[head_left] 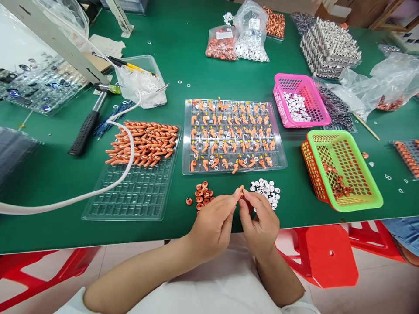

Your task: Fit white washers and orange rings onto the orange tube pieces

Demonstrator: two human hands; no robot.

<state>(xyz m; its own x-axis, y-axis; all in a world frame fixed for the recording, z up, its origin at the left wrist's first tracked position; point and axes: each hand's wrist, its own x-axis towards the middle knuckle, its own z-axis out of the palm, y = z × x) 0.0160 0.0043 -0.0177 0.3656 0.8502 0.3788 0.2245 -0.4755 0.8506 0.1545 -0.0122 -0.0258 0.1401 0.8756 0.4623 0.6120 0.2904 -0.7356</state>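
My left hand point(212, 224) and my right hand point(261, 221) meet at the table's front edge, fingertips pinched together on a small orange earbud shell point(242, 188). Only its tip shows; the fingers cover the rest. Left of the hands lies a loose heap of round copper-coloured caps point(200, 199). A pile of white discs point(274, 190), some with black marks, sits just behind my right hand. Beyond both hands stands a clear tray point(279, 162) with rows of orange earbud shells, carrying small yellow and white bits.
At left, copper-coloured stems point(142, 141) fill the back of a clear tray point(122, 203), crossed by a white hose point(108, 190). A hammer point(85, 131) lies beyond. At right are a pink basket point(281, 107), a green basket point(363, 203) and stacked white trays point(330, 48); bagged parts point(221, 47) stand behind.
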